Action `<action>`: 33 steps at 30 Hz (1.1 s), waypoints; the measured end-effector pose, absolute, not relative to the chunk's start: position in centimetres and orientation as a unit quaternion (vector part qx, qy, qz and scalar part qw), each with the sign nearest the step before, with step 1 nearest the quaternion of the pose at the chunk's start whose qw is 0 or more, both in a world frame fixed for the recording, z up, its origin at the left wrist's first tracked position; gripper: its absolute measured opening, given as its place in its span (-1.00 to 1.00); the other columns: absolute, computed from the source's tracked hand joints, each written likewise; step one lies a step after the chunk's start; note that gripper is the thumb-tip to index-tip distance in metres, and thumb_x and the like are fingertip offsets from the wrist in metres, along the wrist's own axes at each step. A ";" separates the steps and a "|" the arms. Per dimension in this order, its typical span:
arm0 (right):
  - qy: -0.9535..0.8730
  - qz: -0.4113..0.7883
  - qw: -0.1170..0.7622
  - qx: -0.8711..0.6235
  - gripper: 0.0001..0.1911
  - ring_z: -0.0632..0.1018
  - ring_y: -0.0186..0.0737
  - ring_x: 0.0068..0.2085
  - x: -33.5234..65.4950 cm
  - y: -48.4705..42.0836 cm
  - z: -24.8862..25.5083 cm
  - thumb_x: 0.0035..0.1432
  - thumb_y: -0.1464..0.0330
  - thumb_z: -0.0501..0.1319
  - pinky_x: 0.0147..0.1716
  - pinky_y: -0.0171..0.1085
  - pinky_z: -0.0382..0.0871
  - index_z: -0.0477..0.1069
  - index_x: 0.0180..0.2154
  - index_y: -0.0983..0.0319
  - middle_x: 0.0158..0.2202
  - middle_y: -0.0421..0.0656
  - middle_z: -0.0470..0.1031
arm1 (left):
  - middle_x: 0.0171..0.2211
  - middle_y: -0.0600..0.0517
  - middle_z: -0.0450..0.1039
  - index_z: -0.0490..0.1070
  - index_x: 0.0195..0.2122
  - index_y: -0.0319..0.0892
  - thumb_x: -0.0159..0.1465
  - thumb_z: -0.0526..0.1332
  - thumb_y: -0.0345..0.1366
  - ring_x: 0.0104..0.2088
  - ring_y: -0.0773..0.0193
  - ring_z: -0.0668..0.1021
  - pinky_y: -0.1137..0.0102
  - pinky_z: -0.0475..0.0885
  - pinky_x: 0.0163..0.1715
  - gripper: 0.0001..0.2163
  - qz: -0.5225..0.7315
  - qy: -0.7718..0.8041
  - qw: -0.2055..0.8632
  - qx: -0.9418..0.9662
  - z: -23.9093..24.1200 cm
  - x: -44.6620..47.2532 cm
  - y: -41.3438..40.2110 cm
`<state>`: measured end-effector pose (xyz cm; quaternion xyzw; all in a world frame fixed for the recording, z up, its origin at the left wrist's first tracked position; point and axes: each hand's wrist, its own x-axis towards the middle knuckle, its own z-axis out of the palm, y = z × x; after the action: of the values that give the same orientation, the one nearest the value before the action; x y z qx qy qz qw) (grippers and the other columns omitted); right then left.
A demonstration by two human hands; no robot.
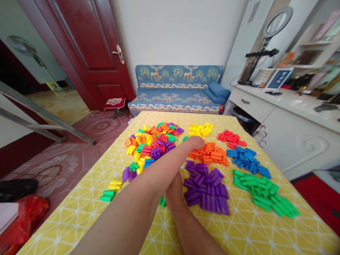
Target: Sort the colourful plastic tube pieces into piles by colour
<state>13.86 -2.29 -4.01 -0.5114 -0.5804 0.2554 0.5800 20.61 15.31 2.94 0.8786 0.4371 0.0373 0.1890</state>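
Observation:
Across the yellow patterned table, my left hand (196, 142) reaches over the right arm to a heap of orange plastic tube pieces (212, 154). Its fingers look curled down at the heap's far left edge; whatever they hold is hidden. My right hand (174, 186) is beneath the left forearm, its fingers hidden. Beside it on the right lies a heap of purple tube pieces (207, 187), and green pieces (162, 201) show just left of its wrist. A mixed-colour heap of tube pieces (155, 140) spreads behind and left of the left forearm.
Sorted heaps of yellow (201, 129), red (231, 138), blue (247, 159) and green (265, 193) pieces lie at the back and right. Loose green pieces (107, 196) are at left. Beyond the tablecloth (212, 118) stand a blue sofa (177, 95) and white cabinet (297, 138).

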 end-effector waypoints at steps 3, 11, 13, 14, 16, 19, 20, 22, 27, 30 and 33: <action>-0.596 0.254 0.569 -0.506 -0.70 0.51 -0.09 -0.07 14.2 -2.3 -3.7 0.11 0.39 0.07 -0.08 -0.12 0.39 0.48 -0.14 0.19 -0.16 -0.09 0.52 | 0.05 -0.04 0.49 0.50 -0.04 -0.14 0.27 0.10 -0.19 0.07 0.18 0.50 0.39 0.36 0.05 -0.69 0.054 0.422 0.192 0.885 3.4 19.3 15.3; -0.598 0.248 0.559 -0.519 -0.80 0.45 -0.16 -0.09 14.4 -2.2 -3.8 0.17 0.42 0.08 -0.05 -0.16 0.33 0.48 -0.30 0.18 -0.18 -0.10 0.45 | 0.05 -0.03 0.49 0.46 0.04 -0.18 0.31 0.07 -0.21 0.07 0.23 0.49 0.37 0.34 0.10 -0.65 0.159 0.427 0.161 0.875 3.6 10.9 14.4; -0.584 0.228 0.570 -0.532 -0.81 0.42 -0.14 -0.03 14.6 -1.9 -4.1 0.17 0.40 0.08 0.01 -0.11 0.29 0.47 -0.28 0.18 -0.13 -0.09 0.43 | 0.00 -0.01 0.53 0.50 -0.01 -0.16 0.27 0.11 -0.25 0.02 0.21 0.52 0.35 0.38 0.07 -0.69 0.211 0.442 0.143 0.860 3.3 8.4 13.9; -0.574 0.214 0.579 -0.538 -0.81 0.41 -0.12 0.00 14.8 -1.6 -4.3 0.17 0.38 0.09 0.05 -0.08 0.26 0.46 -0.26 0.18 -0.11 -0.08 0.43 | -0.02 0.00 0.54 0.51 -0.03 -0.15 0.26 0.12 -0.26 0.00 0.21 0.53 0.35 0.39 0.05 -0.70 0.221 0.444 0.138 0.858 3.1 7.2 13.6; -0.552 0.192 0.600 -0.546 -0.78 0.38 -0.10 0.05 15.2 -1.0 -4.7 0.17 0.35 0.08 0.11 -0.03 0.21 0.44 -0.19 0.19 -0.05 -0.05 0.40 | -0.05 0.03 0.56 0.53 -0.06 -0.12 0.25 0.14 -0.27 -0.05 0.22 0.55 0.35 0.41 0.03 -0.72 0.223 0.437 0.132 0.861 2.7 5.1 12.8; -0.527 0.169 0.620 -0.556 -0.71 0.37 -0.07 0.06 15.9 0.6 -5.2 0.13 0.35 0.06 0.13 0.01 0.19 0.40 -0.11 0.23 -0.04 -0.01 0.39 | -0.09 0.07 0.58 0.54 -0.09 -0.08 0.23 0.13 -0.31 -0.06 0.23 0.56 0.35 0.42 0.02 -0.73 0.223 0.436 0.144 0.860 2.3 2.8 11.6; -0.523 0.162 0.619 -0.563 -0.69 0.37 -0.05 0.06 16.1 1.2 -5.4 0.11 0.37 0.06 0.14 0.02 0.19 0.39 -0.11 0.25 -0.05 0.01 0.39 | -0.10 0.07 0.58 0.54 -0.09 -0.08 0.23 0.13 -0.32 -0.06 0.23 0.55 0.36 0.43 0.01 -0.73 0.228 0.442 0.149 0.855 2.2 2.3 11.2; -0.522 0.148 0.609 -0.579 -0.65 0.36 -0.02 0.07 16.3 2.6 -5.6 0.05 0.41 0.05 0.15 0.05 0.17 0.38 -0.09 0.28 -0.05 0.05 0.38 | -0.11 0.06 0.59 0.54 -0.11 -0.09 0.22 0.13 -0.34 -0.05 0.24 0.55 0.35 0.43 0.02 -0.73 0.239 0.449 0.150 0.848 2.1 1.6 10.5; -0.538 0.127 0.581 -0.598 -0.52 0.31 0.05 0.13 16.0 5.3 -6.0 -0.02 0.47 0.06 0.17 0.10 0.13 0.32 0.01 0.34 0.02 0.13 0.35 | -0.10 0.02 0.57 0.54 -0.11 -0.13 0.21 0.14 -0.37 -0.05 0.26 0.55 0.35 0.41 0.05 -0.74 0.280 0.450 0.146 0.835 2.5 0.8 9.7; -0.548 0.109 0.573 -0.600 -0.45 0.28 0.06 0.17 15.8 5.5 -6.4 -0.02 0.49 0.05 0.19 0.10 0.11 0.29 0.07 0.37 0.07 0.15 0.32 | -0.10 0.02 0.57 0.54 -0.11 -0.12 0.22 0.15 -0.36 -0.04 0.24 0.54 0.34 0.40 0.05 -0.74 0.287 0.460 0.153 0.826 3.0 0.7 9.4; -0.570 0.092 0.556 -0.597 -0.41 0.31 0.05 0.14 15.9 5.1 -6.7 -0.03 0.51 0.04 0.18 0.08 0.13 0.29 0.10 0.35 0.05 0.12 0.36 | -0.04 -0.01 0.54 0.49 -0.02 -0.14 0.19 0.20 -0.28 -0.03 0.19 0.54 0.32 0.41 0.03 -0.67 0.239 0.449 0.159 0.846 3.3 0.8 8.7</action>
<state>15.90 5.14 -6.69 -0.5975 -0.5700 0.0921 0.5565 0.80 8.67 3.35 0.8461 0.4491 0.2392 0.1587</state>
